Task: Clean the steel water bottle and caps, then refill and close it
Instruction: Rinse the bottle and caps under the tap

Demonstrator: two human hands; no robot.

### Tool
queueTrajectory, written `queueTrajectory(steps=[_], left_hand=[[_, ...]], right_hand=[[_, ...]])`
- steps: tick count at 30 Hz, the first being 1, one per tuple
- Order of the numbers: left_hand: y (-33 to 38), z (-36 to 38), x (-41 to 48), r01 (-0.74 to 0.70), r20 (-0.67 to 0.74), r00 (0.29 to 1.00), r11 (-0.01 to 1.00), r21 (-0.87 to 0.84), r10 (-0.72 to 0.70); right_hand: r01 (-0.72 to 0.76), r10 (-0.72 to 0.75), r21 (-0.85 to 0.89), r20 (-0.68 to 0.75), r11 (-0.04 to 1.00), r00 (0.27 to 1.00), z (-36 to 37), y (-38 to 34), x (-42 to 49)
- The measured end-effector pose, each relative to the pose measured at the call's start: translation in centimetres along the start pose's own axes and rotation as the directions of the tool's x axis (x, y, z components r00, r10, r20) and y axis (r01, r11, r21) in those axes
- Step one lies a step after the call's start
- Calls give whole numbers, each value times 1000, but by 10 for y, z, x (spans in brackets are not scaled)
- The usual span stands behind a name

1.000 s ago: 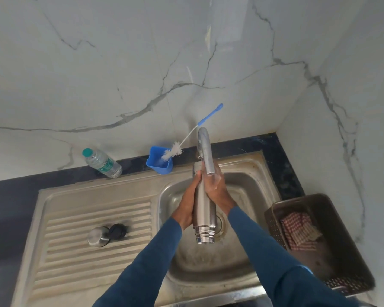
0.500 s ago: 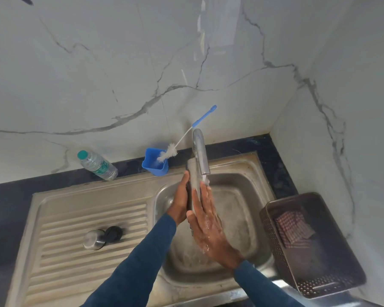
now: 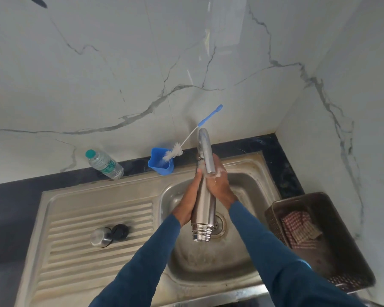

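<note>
The steel water bottle (image 3: 203,209) is held over the sink basin (image 3: 248,196), its open threaded neck pointing toward me and its base up under the tap (image 3: 205,151). My left hand (image 3: 190,200) grips its left side. My right hand (image 3: 218,185), wet and soapy, wraps the upper part near the spout. The steel cap (image 3: 101,237) and the black inner cap (image 3: 120,231) lie side by side on the ribbed drainboard (image 3: 75,251), left of the basin.
A blue cup (image 3: 161,162) with a bottle brush (image 3: 195,134) stands behind the sink beside the tap. A clear plastic water bottle (image 3: 105,165) sits on the dark counter at the back left. A brown basket (image 3: 324,244) with a checked cloth (image 3: 298,229) is at the right.
Half a second ago my right hand was flat and open along the bottle's lower side; it has slid back up and closed round the bottle near the tap.
</note>
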State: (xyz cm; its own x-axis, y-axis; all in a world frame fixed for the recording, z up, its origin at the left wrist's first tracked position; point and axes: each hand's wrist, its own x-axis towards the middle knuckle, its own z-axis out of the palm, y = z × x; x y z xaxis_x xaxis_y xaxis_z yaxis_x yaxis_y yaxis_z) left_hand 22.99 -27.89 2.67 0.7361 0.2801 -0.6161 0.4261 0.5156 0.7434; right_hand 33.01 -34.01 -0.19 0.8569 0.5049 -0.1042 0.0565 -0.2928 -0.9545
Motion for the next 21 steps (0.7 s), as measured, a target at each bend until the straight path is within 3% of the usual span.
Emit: queueTrajectory(steps=[2, 5, 10, 15, 21], left_hand=[[-1, 0, 2, 4, 11, 1000, 999, 37, -4], [3, 4, 5, 11, 14, 1000, 1000, 14, -11], [6, 3, 11, -35, 1, 999, 999, -34, 35], [5, -8, 24, -13, -83, 997, 997, -73, 7], [6, -3, 16, 22, -90, 995, 991, -129, -34]], right_hand=[[-78, 80, 43, -30, 996, 996, -4, 1, 10], [-57, 54, -22, -96, 998, 994, 0, 6, 7], [-32, 30, -69, -23, 997, 999, 15, 7, -34], [229, -220, -276, 64, 934, 973, 18, 3, -105], [236, -208, -262, 130, 936, 969, 6, 11, -111]])
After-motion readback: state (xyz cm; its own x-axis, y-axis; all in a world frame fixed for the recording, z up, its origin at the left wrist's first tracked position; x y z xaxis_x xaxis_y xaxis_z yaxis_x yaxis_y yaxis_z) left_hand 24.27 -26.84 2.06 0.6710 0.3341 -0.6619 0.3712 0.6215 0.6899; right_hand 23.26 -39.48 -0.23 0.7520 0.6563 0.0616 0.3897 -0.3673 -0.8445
